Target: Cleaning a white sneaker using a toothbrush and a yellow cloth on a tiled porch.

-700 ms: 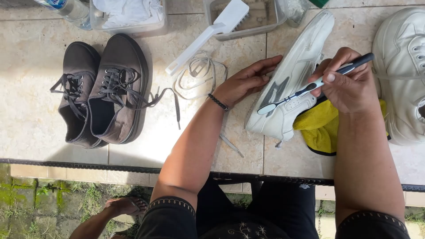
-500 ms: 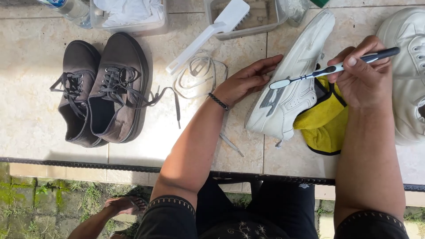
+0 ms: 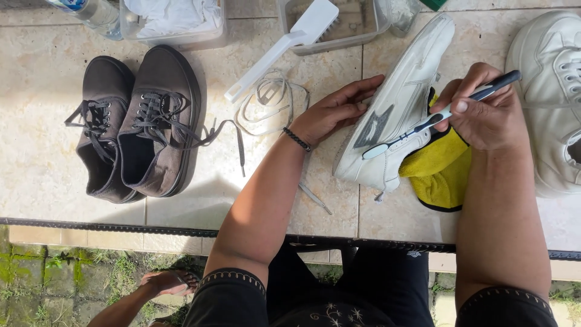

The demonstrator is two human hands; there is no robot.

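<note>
Head view, looking down on a beige tiled tabletop [image 3: 54,157].

Left hand [image 3: 336,112]: fingers spread flat, grip apart, resting against the sole edge of a white leather sneaker [image 3: 399,106]. Nothing is clasped. A dark beaded bracelet [image 3: 297,139] sits on the wrist.

Right hand [image 3: 487,115]: grip clamped on a dark-handled toothbrush with a white head [image 3: 433,121]. The handle runs up and right out of the fist; the brush head lies against the sneaker's side, just beside a grey patch on the upper.

The white leather sneaker lies on its side on the tabletop, between the two hands, toe pointing away from the person. Its heel end rests on a folded yellow cloth with a dark edge [image 3: 439,172].

Surroundings: a pair of dark brown canvas lace-up shoes [image 3: 142,124] stands well apart to the left. A loose coil of white shoelace [image 3: 269,103] lies near the left hand. A white plastic scrubbing brush [image 3: 284,42] leans on the rim of a clear plastic tray [image 3: 369,27]. A second white sneaker [image 3: 551,91] lies at the right edge, upright
</note>
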